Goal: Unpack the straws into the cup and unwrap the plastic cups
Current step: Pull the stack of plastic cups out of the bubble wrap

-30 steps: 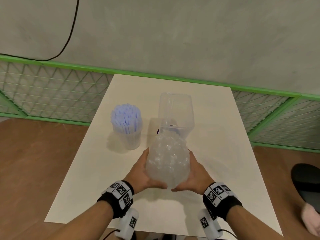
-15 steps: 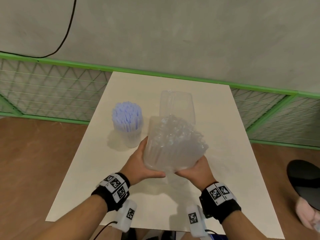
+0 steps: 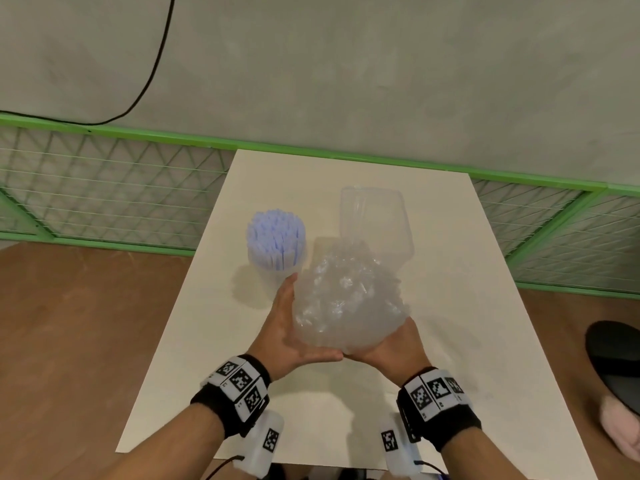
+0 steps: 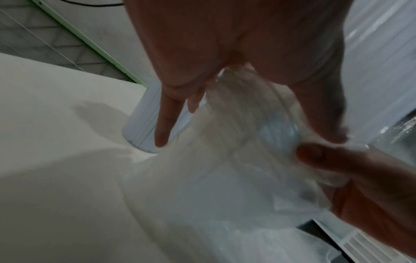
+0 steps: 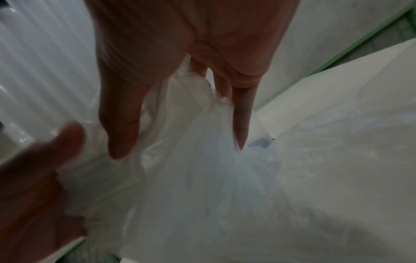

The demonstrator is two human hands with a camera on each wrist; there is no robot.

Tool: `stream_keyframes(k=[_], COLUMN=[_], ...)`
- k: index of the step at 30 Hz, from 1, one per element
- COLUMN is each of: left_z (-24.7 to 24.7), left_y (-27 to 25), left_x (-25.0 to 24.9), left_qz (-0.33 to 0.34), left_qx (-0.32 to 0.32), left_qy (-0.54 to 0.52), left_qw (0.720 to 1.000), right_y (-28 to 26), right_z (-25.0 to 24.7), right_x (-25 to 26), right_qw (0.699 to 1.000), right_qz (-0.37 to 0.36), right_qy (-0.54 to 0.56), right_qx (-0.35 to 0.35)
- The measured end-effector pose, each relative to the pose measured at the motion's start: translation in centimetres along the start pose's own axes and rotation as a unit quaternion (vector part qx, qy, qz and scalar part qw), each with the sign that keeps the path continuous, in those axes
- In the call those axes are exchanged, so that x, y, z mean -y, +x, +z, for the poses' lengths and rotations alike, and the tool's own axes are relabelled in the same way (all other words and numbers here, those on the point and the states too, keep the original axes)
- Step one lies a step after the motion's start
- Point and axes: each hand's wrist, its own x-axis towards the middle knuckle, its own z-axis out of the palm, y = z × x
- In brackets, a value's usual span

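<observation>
1. The pack of cups (image 3: 346,303), a clear crinkled bag round a stack of plastic cups, is held up over the middle of the table (image 3: 450,306), just in front of the empty clear box (image 3: 375,220) and beside the cup (image 3: 277,268) that already stands full of pale blue straws (image 3: 275,233).
2. The left hand (image 3: 294,334) cradles the pack's left side and base with thumb under it and fingers (image 4: 164,124) fairly straight along the wrap. In the left wrist view they lie spread on the film, not pinching it.
3. The right hand (image 3: 388,344) supports it from below on the right. Its fingers (image 5: 121,124) also look long and apart against the loose film; whether any of them nips a fold I cannot tell, as both wrist views are blurred.
4. The straws look done, so I judge the step in hand to be unwrapping the cups, with the bag not yet opened.
5. To do it well, find the gathered or sealed end first. Pinch only film there, not the cups.
6. Keep one hand firmly round the stack through the wrap while the other pulls, since thin cups crush easily and slide apart.
7. Work low over the table and clear of the straws, which a swinging pack could tip.
</observation>
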Motion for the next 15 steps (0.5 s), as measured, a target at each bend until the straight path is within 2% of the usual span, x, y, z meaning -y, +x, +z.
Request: stream_keyframes(k=[8,15], left_z=[0.3,0.8], left_y=[-0.1,1.7], left_x=[-0.1,1.4], left_qz=[0.015,-0.031], left_qx=[0.014,0.023], left_qy=[0.012,0.007], left_qw=[1.000,0.999], right_y=[-0.4,1.3], right_z=[1.1,1.3], right_x=[-1.2,-2.9], right_qw=[0.999,0.996], right_qz=[0.041,0.086], right_qy=[-0.010,0.000], right_qx=[-0.013,-0.018])
